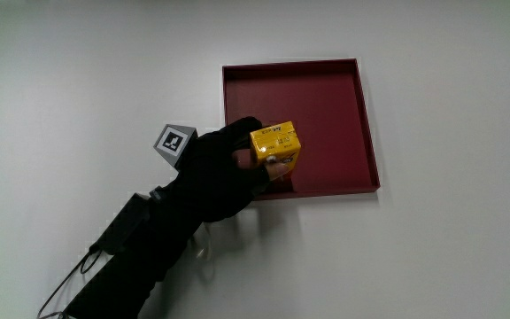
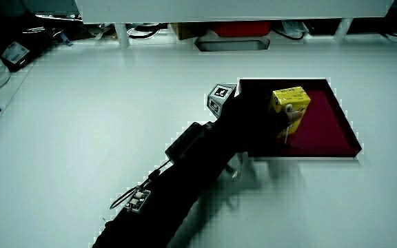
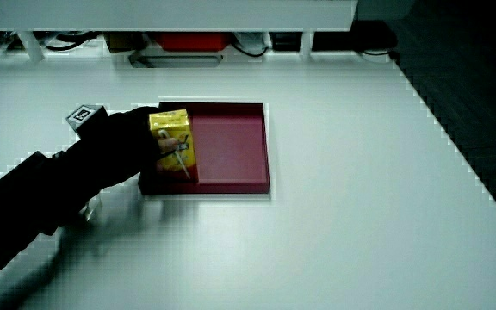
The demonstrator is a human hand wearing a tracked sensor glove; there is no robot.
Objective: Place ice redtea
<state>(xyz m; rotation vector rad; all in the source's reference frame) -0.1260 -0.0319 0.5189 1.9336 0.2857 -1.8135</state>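
The white table [image 1: 78, 80] carries everything, its pale top showing around the things in all three views. On it lies a dark red square tray [image 1: 326, 97] with a low raised rim, flat on the table; both side views show the same tray [image 2: 322, 131] [image 3: 235, 146] with its floor bare apart from the spot where the carton is.

The forearm [image 1: 140, 252] in a black sleeve reaches in from the person's edge of the table toward the tray's near corner. The hand [image 1: 220, 173] hangs over that near corner of the tray, the small patterned cube [image 1: 175, 142] on its back sitting just outside the tray's rim.

The fingers are curled around the ice redtea [image 1: 275, 144], a small yellow carton, gripping it from the side. The carton is over the tray's floor, close to the near edge and near corner, and stands roughly upright in both side views [image 2: 290, 101] [image 3: 170, 138]. Whether its base touches the tray floor cannot be told.
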